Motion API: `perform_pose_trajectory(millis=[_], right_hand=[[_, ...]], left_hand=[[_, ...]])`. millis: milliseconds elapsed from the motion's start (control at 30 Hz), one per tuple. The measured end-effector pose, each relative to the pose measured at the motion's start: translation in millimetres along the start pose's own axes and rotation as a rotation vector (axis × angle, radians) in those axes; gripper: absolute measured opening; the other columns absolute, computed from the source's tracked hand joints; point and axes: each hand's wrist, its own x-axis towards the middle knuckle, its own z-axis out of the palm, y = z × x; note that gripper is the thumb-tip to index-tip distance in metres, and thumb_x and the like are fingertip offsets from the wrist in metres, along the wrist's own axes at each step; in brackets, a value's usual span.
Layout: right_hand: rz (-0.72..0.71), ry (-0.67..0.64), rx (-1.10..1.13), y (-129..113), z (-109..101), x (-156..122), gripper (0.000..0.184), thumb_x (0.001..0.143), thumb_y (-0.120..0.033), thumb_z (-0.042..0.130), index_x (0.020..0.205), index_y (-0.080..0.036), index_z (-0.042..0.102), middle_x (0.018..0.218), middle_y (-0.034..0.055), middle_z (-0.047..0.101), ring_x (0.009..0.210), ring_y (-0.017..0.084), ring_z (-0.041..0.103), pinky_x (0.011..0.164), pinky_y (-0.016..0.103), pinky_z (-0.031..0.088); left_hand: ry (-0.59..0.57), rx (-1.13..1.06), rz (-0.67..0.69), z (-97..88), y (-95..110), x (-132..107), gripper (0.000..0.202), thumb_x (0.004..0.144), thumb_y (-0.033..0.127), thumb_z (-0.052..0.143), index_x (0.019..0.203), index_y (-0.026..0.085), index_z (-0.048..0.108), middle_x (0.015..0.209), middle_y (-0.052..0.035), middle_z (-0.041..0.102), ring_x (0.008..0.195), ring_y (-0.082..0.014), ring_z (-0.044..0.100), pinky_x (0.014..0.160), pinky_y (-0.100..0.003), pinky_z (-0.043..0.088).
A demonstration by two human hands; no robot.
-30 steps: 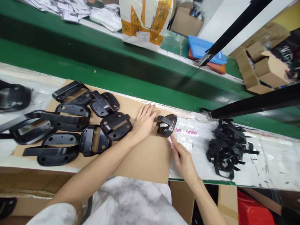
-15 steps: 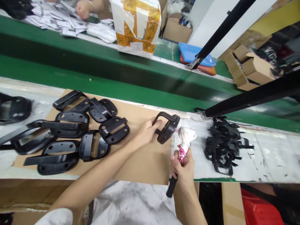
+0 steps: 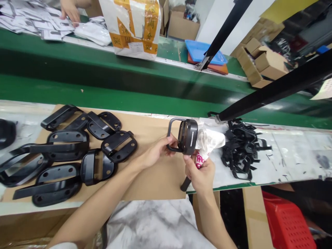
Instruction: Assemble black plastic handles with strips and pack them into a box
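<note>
My left hand (image 3: 167, 147) grips a black plastic bracket (image 3: 190, 136) by its looped strap, holding it raised over the cardboard sheet (image 3: 155, 183). The bracket is turned on edge, its flat base facing right. My right hand (image 3: 201, 174) is closed round a hammer (image 3: 199, 159) whose head is wrapped in white material. Its black handle end points down toward me, and the wrapped head sits right beside the bracket base; whether they touch I cannot tell. Several similar black brackets (image 3: 119, 146) lie on the left part of the cardboard.
Right of the hammer lies a pile of black plastic scraps (image 3: 241, 148). A black post (image 3: 259, 93) slants up at the right. Behind the green ledge are a taped white package (image 3: 135, 27), a blue tray (image 3: 204, 53) and another person's hand (image 3: 70, 12). A red basket (image 3: 287, 221) stands below right.
The bracket has been turned so its base stands more upright. My right hand has brought the wrapped hammer head up close beside it. The view has shifted slightly right.
</note>
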Motion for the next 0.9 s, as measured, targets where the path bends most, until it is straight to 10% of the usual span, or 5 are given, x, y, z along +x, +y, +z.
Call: perform_pose_trajectory(millis=[200,333,500,633,900], right_hand=[[0.006,0.000,0.027,-6,2,-1,0.056,0.088,-0.051,0.084,0.063,-0.025,0.041,0.045,-0.0096,0.041,0.036,0.006,0.034,0.037,0.023,0.029],[0.132,-0.090,0.177,-16,1,0,0.051,0.091,-0.052,0.081,0.071,-0.025,0.042,0.045,-0.0138,0.033,0.034,0.004,0.026,0.033,0.019,0.022],[0.335,-0.186,0.332,-19,1,15,0.051,0.087,-0.053,0.084,0.080,-0.026,0.042,0.051,-0.0165,0.029,0.037,0.002,0.017,0.032,0.014,0.017],[0.366,-0.200,0.340,-12,4,33,0.056,0.082,-0.058,0.086,0.078,-0.026,0.040,0.054,-0.0157,0.031,0.038,0.002,0.020,0.031,0.013,0.018],[0.290,-0.209,0.188,-8,-18,31,0.044,0.093,-0.055,0.073,0.123,-0.025,0.061,0.065,-0.0116,0.042,0.042,0.004,0.025,0.037,0.016,0.022]], left_hand=[[0.010,0.097,0.160,-6.2,-6,-2,0.031,0.096,0.049,0.043,0.083,0.022,0.049,0.084,-0.0031,0.053,0.074,-0.0188,0.050,0.069,-0.033,0.044],[0.278,0.476,0.287,-23.2,-14,3,0.011,0.094,0.029,0.046,0.097,0.022,0.054,0.086,-0.0019,0.055,0.079,-0.0190,0.053,0.076,-0.033,0.047],[0.284,1.062,0.416,-42.8,-14,9,0.061,0.076,0.006,0.058,0.134,0.023,0.056,0.134,-0.0097,0.060,0.127,-0.0257,0.056,0.107,-0.041,0.048],[0.123,1.258,0.428,-43.9,-18,13,0.046,0.082,0.012,0.066,0.126,0.022,0.063,0.137,-0.0119,0.060,0.136,-0.0301,0.053,0.120,-0.049,0.041],[0.418,1.459,0.434,-42.6,-35,28,0.012,0.097,0.016,0.058,0.105,0.016,0.066,0.127,-0.0170,0.063,0.123,-0.0325,0.058,0.110,-0.050,0.049]])
